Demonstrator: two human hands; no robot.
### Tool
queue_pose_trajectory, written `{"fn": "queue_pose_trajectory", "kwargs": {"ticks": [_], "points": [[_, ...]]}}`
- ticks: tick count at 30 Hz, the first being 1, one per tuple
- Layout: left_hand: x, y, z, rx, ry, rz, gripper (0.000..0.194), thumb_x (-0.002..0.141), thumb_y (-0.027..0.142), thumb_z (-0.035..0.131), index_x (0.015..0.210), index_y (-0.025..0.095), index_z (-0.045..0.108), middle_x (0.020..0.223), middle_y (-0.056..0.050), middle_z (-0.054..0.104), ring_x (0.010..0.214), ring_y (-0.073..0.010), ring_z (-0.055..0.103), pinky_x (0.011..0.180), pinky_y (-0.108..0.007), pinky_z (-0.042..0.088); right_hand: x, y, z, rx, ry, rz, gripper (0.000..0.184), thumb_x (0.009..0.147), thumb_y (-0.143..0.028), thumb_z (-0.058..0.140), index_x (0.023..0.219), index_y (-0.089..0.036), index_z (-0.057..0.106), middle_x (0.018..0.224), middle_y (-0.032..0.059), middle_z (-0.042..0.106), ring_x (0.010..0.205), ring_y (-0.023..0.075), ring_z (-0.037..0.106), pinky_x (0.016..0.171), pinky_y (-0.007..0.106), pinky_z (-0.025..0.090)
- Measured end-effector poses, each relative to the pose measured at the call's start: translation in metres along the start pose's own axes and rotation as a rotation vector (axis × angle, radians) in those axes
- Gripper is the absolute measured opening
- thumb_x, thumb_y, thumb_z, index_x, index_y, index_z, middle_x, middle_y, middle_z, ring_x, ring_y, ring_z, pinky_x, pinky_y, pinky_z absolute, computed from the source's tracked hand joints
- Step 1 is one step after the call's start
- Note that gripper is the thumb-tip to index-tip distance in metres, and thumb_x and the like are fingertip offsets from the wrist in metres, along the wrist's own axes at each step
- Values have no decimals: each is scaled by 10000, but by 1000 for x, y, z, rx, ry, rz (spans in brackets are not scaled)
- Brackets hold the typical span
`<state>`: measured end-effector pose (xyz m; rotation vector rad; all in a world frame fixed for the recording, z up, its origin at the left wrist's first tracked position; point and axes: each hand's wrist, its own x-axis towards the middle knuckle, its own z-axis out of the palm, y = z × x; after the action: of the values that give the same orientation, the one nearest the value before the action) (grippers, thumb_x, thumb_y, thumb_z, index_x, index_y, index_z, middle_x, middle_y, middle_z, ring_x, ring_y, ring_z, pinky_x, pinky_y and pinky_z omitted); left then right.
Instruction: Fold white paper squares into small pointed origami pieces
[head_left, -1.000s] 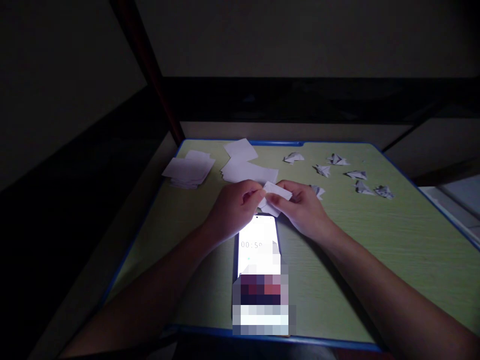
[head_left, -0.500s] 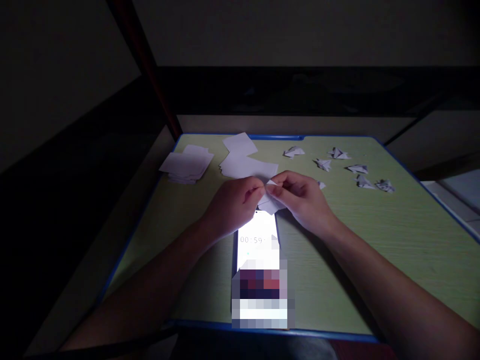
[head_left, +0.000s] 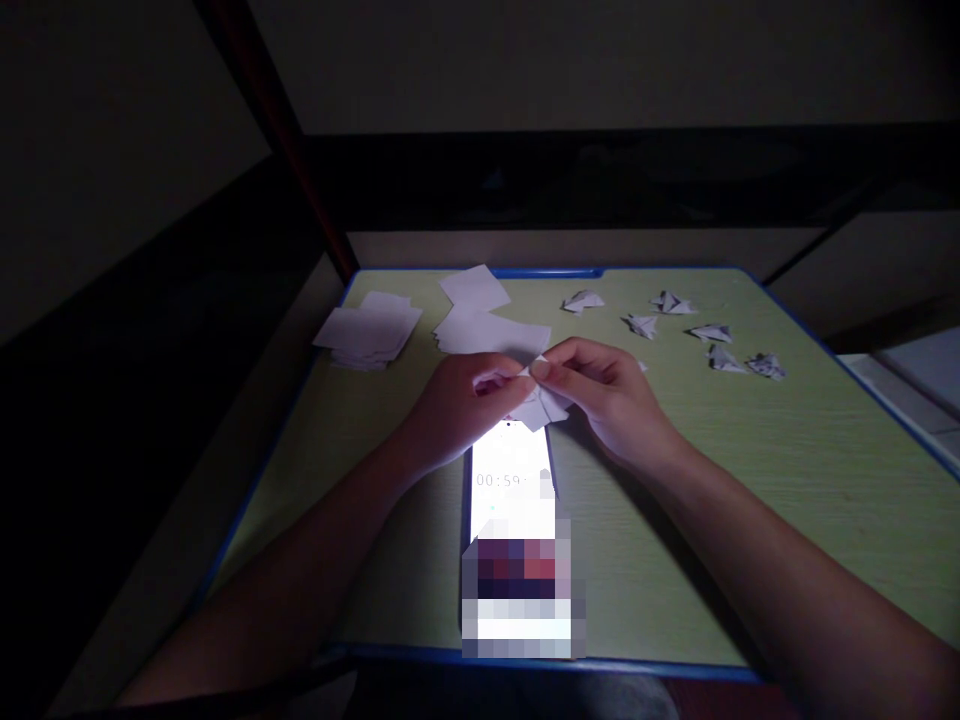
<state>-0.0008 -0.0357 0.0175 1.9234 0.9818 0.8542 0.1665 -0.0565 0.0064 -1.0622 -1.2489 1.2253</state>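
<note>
A small folded piece of white paper [head_left: 536,408] is pinched between my two hands, above the top end of a lit phone [head_left: 510,450]. My left hand [head_left: 469,405] is closed on the paper's left side, thumb against fingers. From the right, my right hand [head_left: 607,390] grips its upper part between thumb and forefinger. The fingers cover much of the paper, so its full folded shape is hidden. Behind the hands lie loose white sheets [head_left: 491,332], with one square sheet [head_left: 475,288] on top at an angle.
A stack of white paper [head_left: 367,333] lies at the table's left. Several folded paper figures [head_left: 670,303] are scattered at the back right, one partly behind my right hand. The green table [head_left: 750,520] has a blue rim. The phone's lower part is pixelated.
My fingers have shifted slightly on the paper; the left thumb now lies straighter toward the right hand and the paper's lower flap sits a little differently. The whole view has moved slightly.
</note>
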Motion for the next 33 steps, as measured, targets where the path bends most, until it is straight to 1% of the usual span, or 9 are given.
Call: {"fn": "queue_pose_trajectory", "kwargs": {"ticks": [3, 8, 13, 16, 20, 22, 25, 29, 33], "points": [[-1, -2, -3, 31, -30, 4, 236, 821, 289, 556, 642, 151, 629, 546, 7, 575, 521, -95, 512, 472, -214, 373, 0, -3, 0, -14, -48, 12, 143, 751, -307, 701, 732, -178, 642, 592, -30, 570, 489, 83, 437, 454, 243, 278], [-2, 1, -5, 54, -101, 4, 287, 842, 298, 534, 616, 149, 632, 524, 13, 555, 503, -90, 481, 476, -219, 355, 0, -1, 2, 5, -40, 26, 138, 730, -252, 685, 656, -172, 599, 534, -47, 540, 447, 71, 412, 430, 234, 253], [-1, 4, -5, 15, -96, -9, 303, 851, 284, 507, 591, 150, 589, 507, 20, 530, 498, -88, 493, 476, -213, 353, 1, 5, 0, 82, -21, 31, 140, 723, -243, 708, 650, -175, 610, 542, -44, 564, 466, 77, 440, 446, 232, 276], [0, 4, -5, 23, -68, -28, 272, 827, 284, 544, 596, 147, 584, 510, 19, 540, 496, -89, 516, 466, -203, 364, 2, 6, 0, 102, 13, 39, 161, 726, -267, 733, 655, -172, 623, 551, -40, 581, 474, 78, 451, 453, 232, 284], [0, 2, -2, -123, -106, -93, 208, 802, 275, 579, 648, 140, 616, 559, 8, 598, 516, -92, 570, 464, -188, 415, 2, 6, 0, 98, 23, 59, 185, 732, -302, 742, 670, -165, 636, 560, -33, 592, 480, 76, 456, 455, 231, 283], [0, 1, -1, -176, -92, -114, 195, 797, 274, 580, 667, 137, 628, 572, 6, 610, 527, -94, 582, 469, -188, 432, 2, 6, 0, 83, 10, 48, 180, 738, -310, 739, 691, -161, 649, 575, -31, 596, 493, 75, 460, 463, 231, 289], [1, -1, -4, -120, -79, -104, 237, 803, 297, 580, 636, 134, 619, 543, 12, 589, 506, -85, 550, 450, -182, 396, 2, 6, 1, 64, -15, 29, 186, 743, -329, 731, 717, -156, 667, 584, -31, 591, 498, 73, 456, 464, 229, 286], [0, 1, -7, -8, -96, -74, 284, 826, 309, 549, 616, 130, 612, 531, 9, 571, 507, -84, 519, 459, -193, 368, 3, 6, 1, 51, -22, 11, 192, 737, -326, 722, 680, -155, 655, 557, -39, 570, 485, 70, 441, 457, 228, 277], [0, 3, -5, -7, -93, -59, 289, 828, 296, 533, 585, 142, 549, 504, 34, 490, 480, -74, 482, 456, -189, 355, 3, 7, 1, 14, 6, -9, 178, 742, -293, 713, 647, -161, 640, 531, -44, 552, 476, 69, 420, 454, 233, 260]]}}
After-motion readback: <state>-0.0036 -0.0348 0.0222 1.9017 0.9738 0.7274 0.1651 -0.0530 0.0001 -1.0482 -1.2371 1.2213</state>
